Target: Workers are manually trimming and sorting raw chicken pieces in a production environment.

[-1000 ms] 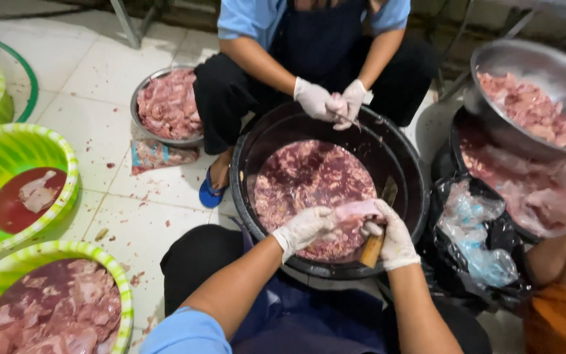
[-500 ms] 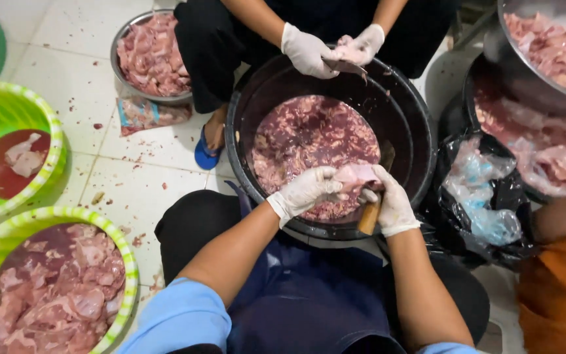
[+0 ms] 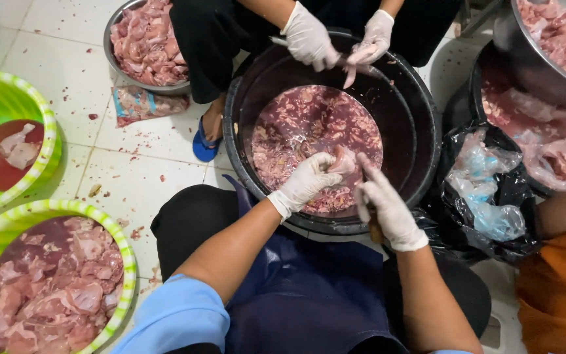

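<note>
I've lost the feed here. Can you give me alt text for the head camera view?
A person's gloved left hand holds a piece of raw meat over a black tub of meat in reddish liquid, while the gloved right hand grips a wooden-handled knife. Opposite, a co-worker's gloved hands trim another piece.

Bright, even overhead light; soft shadows on tiled floor (image 3: 132, 177); slight motion blur, perhaps wide-angle edge stretch.

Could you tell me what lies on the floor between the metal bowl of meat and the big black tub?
In the head view, a blue sandal on a co-worker's foot lies between the round metal bowl and the black plastic tub.
</note>
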